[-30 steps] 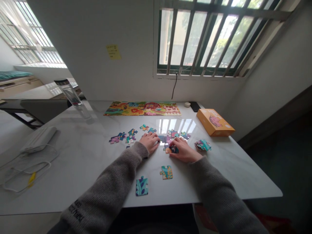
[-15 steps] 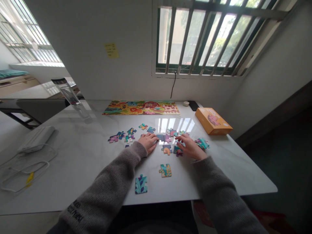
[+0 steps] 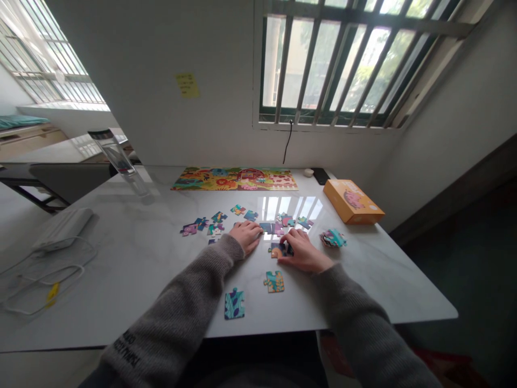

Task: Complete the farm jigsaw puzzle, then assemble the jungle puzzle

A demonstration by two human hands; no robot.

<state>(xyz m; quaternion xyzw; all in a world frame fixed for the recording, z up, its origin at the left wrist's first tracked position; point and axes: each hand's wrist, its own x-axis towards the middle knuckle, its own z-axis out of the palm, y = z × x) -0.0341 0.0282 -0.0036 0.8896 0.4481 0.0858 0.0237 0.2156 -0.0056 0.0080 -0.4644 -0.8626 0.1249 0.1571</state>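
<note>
My left hand (image 3: 247, 235) lies on the table with its fingers stretched out, fingertips at the edge of a dark blue puzzle piece (image 3: 266, 228). That piece sits beside a pink-purple piece (image 3: 278, 228). Over to the right, my right hand (image 3: 302, 252) is closed, thumb and fingers around a dark puzzle piece (image 3: 290, 250) that is mostly hidden. Just left of those fingers is a piece with an orange curved shape (image 3: 277, 250). Closer to me lie an orange-and-teal piece (image 3: 274, 282) and a teal piece with purple leaves (image 3: 235, 304).
Several loose pieces (image 3: 189, 229) spread left of my hands, and a small pile (image 3: 334, 238) sits at right. Behind are a long picture strip (image 3: 234, 179), an orange box (image 3: 353, 201) and a black phone (image 3: 321, 175). A white device (image 3: 64, 229) with cables is at left.
My right hand has moved left and slightly down, closing on the dark piece and uncovering the pile and a piece behind it. My left hand has stayed in place.
</note>
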